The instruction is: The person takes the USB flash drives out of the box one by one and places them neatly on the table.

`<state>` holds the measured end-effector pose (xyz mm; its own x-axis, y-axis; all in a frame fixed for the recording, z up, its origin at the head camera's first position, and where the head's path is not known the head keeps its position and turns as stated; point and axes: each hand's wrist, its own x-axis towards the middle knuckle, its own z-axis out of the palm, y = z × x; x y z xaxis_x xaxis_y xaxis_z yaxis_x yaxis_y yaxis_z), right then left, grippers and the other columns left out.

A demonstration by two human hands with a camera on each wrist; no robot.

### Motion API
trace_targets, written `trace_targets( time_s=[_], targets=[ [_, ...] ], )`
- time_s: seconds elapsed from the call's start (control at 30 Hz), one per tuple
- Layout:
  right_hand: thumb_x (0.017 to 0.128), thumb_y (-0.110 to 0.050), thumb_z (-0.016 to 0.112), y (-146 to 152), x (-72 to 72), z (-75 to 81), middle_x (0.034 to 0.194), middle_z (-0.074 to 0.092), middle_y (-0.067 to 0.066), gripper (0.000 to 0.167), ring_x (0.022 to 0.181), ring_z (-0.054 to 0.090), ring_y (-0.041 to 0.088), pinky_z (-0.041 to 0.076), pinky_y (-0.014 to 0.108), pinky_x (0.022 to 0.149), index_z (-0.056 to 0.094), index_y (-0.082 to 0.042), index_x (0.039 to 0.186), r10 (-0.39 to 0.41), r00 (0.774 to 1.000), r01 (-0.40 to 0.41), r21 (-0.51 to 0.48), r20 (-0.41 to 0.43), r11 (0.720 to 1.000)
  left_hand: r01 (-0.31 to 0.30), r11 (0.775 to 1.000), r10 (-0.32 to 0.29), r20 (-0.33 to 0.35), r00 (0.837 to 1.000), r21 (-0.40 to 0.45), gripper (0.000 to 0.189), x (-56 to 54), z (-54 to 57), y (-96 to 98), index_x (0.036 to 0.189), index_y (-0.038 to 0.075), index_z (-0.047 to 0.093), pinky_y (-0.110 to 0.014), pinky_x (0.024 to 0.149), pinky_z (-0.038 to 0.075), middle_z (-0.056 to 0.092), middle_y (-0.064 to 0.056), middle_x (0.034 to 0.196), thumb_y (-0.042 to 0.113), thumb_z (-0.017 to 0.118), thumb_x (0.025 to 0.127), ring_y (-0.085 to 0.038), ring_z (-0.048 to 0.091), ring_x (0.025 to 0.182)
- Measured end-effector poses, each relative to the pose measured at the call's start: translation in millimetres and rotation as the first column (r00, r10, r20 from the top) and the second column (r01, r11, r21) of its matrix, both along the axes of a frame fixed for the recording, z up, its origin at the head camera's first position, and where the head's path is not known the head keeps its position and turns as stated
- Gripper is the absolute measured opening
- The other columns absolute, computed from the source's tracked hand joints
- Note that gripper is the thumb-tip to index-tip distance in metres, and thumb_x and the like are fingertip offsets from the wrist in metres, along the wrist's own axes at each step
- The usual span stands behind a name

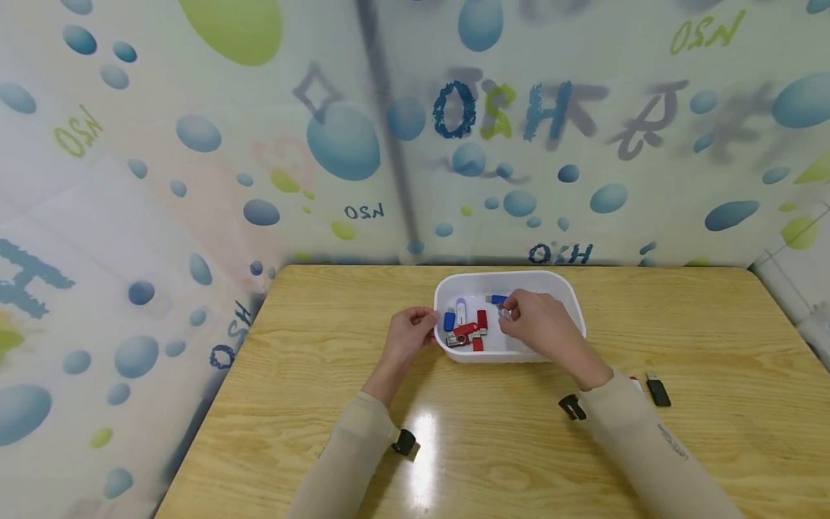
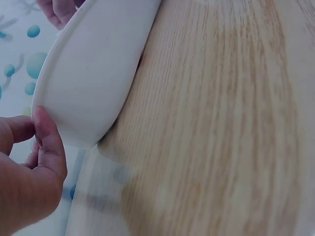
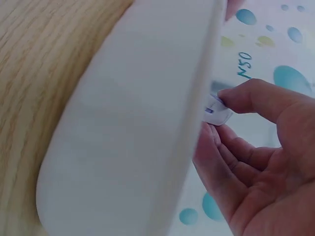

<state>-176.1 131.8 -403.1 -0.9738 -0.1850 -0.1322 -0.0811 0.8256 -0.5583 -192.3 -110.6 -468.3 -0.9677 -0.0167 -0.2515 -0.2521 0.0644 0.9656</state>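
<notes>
A white plastic tub [image 1: 502, 357] sits on the wooden table. My left hand [image 1: 410, 333] pinches its left rim between thumb and fingers, as the left wrist view also shows. Over the tub's right half, my right hand [image 1: 543, 324] pinches a white USB stick [image 3: 215, 111] with thumb and fingertips; the tub wall and fingers hide part of it. Just beyond those fingertips lies a blue USB stick [image 1: 498, 299]. Grouped at the tub's left end are another blue stick [image 1: 449, 321], a white stick [image 1: 461, 311], a swivel stick [image 1: 457, 340] and several red sticks [image 1: 482, 318].
To the right of the tub, a black USB stick [image 1: 658, 391] lies on the table [image 1: 726, 346]. Beside it, a red and white item [image 1: 637, 383] is partly hidden by the right sleeve. A patterned wall covering [image 1: 402, 187] rises behind the table's far edge.
</notes>
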Motion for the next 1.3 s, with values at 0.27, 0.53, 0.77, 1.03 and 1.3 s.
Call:
trace_targets(
  time_s=[0.27,0.53,0.77,1.03,1.3],
  targets=[
    [0.097,-0.02,0.071,14.1,11.3,7.7,0.099,0.071,0.009,0.026,0.086,0.063,0.024,0.056,0.036,0.072,0.068,-0.001,0.113,-0.006,0.998,0.004,-0.043,-0.057,0.999,0.01,1.0,-0.01,0.009,1.0,0.005,0.025,-1.7,0.2,-0.6,0.119,-0.01,0.065,-0.024,0.063,0.056,0.069,-0.024,0.099,0.009,0.063,0.103,-0.012,0.061,0.071],
    [0.096,-0.021,0.073,35.5,25.3,13.9,0.097,0.072,0.009,0.028,0.087,0.065,0.024,0.056,0.036,0.071,0.069,0.0,0.114,-0.023,0.991,0.014,-0.066,-0.129,0.998,0.016,1.0,-0.016,0.007,1.0,-0.005,0.022,11.3,27.0,2.6,0.116,-0.012,0.064,-0.026,0.068,0.058,0.068,-0.026,0.1,0.005,0.062,0.103,-0.014,0.061,0.073],
    [0.098,-0.023,0.072,67.2,33.0,14.4,0.104,0.071,0.014,0.031,0.094,0.066,0.03,0.058,0.039,0.074,0.066,0.0,0.118,-0.058,0.988,0.047,-0.077,-0.14,0.996,-0.002,1.0,0.002,0.012,1.0,0.007,0.023,-0.3,-1.0,-1.1,0.117,-0.006,0.066,-0.02,0.063,0.055,0.068,-0.016,0.096,0.011,0.064,0.103,-0.015,0.062,0.075],
    [0.1,-0.034,0.069,106.1,44.2,13.2,0.108,0.07,0.018,0.043,0.098,0.066,0.036,0.058,0.039,0.071,0.063,0.002,0.124,-0.13,0.981,0.123,-0.056,-0.142,0.991,-0.009,1.0,0.009,-0.009,1.0,0.03,0.022,-1.2,-2.4,-0.7,0.116,-0.009,0.066,-0.02,0.061,0.055,0.068,-0.016,0.093,0.009,0.064,0.102,-0.013,0.061,0.071],
    [0.101,-0.038,0.067,132.6,59.4,9.4,0.108,0.07,0.021,0.047,0.096,0.067,0.039,0.057,0.035,0.064,0.064,0.002,0.125,-0.179,0.966,0.175,-0.037,-0.186,0.984,-0.005,1.0,0.005,-0.016,1.0,0.024,0.023,-1.0,-3.4,0.5,0.117,-0.009,0.066,-0.02,0.061,0.055,0.068,-0.018,0.095,0.009,0.063,0.103,-0.013,0.062,0.072]
  ],
)
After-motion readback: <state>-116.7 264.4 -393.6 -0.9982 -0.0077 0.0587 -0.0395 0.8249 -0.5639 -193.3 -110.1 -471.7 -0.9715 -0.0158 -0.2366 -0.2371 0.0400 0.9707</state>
